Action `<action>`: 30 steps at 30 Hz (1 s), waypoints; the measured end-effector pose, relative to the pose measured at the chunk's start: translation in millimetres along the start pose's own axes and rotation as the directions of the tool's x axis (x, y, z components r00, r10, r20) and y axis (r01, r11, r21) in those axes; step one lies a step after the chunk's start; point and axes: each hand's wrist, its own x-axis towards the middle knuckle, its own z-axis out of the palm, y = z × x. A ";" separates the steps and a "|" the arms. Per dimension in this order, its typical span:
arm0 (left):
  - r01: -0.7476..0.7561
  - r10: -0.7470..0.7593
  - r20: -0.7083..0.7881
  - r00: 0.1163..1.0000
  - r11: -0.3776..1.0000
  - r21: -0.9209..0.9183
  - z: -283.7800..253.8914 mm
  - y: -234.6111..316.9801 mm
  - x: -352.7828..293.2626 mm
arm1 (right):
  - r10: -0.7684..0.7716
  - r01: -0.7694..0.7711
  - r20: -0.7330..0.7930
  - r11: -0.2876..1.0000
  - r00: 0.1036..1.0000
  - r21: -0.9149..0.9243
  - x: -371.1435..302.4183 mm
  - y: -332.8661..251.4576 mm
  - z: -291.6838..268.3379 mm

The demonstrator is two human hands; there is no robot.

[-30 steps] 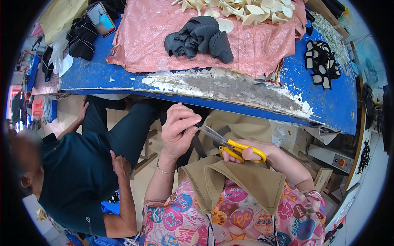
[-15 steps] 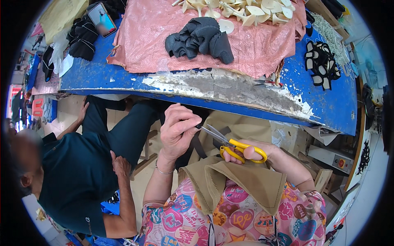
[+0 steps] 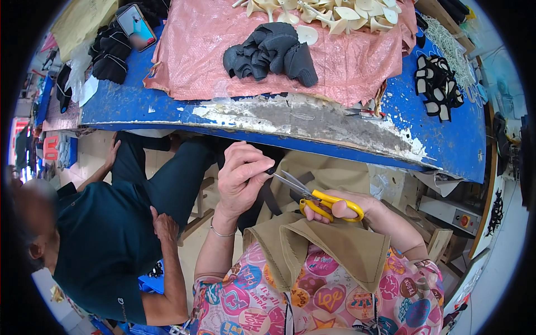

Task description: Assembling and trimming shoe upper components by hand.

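My left hand (image 3: 240,177) is raised over my lap, thumb and fingers pinched on a small black piece (image 3: 271,171), most of which the fingertips hide. Yellow-handled scissors (image 3: 357,210) sit in my right hand (image 3: 364,202), with fingers through the loops. The scissor blades (image 3: 294,182) are spread apart and point toward the left hand, one tip close to the black piece. A tan apron (image 3: 346,245) covers my chest and lap below the hands.
Ahead is a blue worktable (image 3: 134,106) with a chipped front edge. On it lie a pink sheet (image 3: 190,67), dark grey curled pieces (image 3: 268,53), cream plastic parts (image 3: 349,14), black-and-cream pieces (image 3: 437,84) and a phone (image 3: 137,28). A co-worker (image 3: 106,234) sits close at left.
Slightly more of the black piece shows at the left fingertips. The hands and scissors have stayed almost in place.
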 end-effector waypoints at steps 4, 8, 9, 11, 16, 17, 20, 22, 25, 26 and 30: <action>-0.022 0.022 0.013 1.000 1.000 0.022 -1.3 2.0 2.2 | 0.028 -0.028 0.044 1.000 0.999 -0.015 0.4 3.7 -2.7; -0.019 0.018 0.021 1.000 0.999 0.038 -1.6 2.9 2.2 | -0.046 0.048 0.054 0.998 0.998 -0.032 -0.9 6.4 -1.6; -0.017 0.016 0.022 1.000 0.999 0.037 -1.7 3.0 2.0 | -0.045 0.047 0.053 0.998 0.998 -0.030 -0.2 8.3 -2.4; -0.031 0.030 0.029 0.999 0.998 0.054 -2.6 3.6 2.9 | -0.050 0.054 0.081 0.998 0.995 -0.042 1.9 11.2 -4.9; -0.058 0.056 0.045 0.997 0.997 0.059 -3.9 8.9 5.0 | -0.009 0.010 0.040 0.999 0.999 -0.031 -1.2 11.6 -0.4; -0.069 0.064 0.061 0.996 0.994 0.080 -4.4 9.2 5.0 | 0.014 -0.013 0.036 1.000 0.999 -0.006 -0.4 15.6 -1.9; -0.041 0.035 0.079 0.996 0.997 0.065 -3.6 7.0 1.2 | 0.024 -0.025 0.058 1.000 0.998 0.006 2.4 24.3 -5.8; -0.022 0.019 0.071 0.997 0.999 0.039 -2.3 6.0 -0.1 | 0.022 -0.022 0.058 1.000 0.998 0.006 2.3 23.1 -5.2; -0.001 0.001 0.057 0.998 1.000 0.014 -1.4 4.8 -0.5 | 0.011 -0.012 0.041 1.000 0.999 0.010 2.7 19.7 -2.9; 0.003 -0.004 0.054 0.999 1.000 0.013 -1.2 4.9 -0.6 | 0.008 -0.008 0.030 1.000 1.000 0.019 2.6 18.4 -1.2; 0.089 -0.087 0.026 0.996 0.992 -0.090 4.9 7.3 -6.4 | -0.055 0.055 -0.004 0.998 0.998 0.027 2.1 13.3 8.3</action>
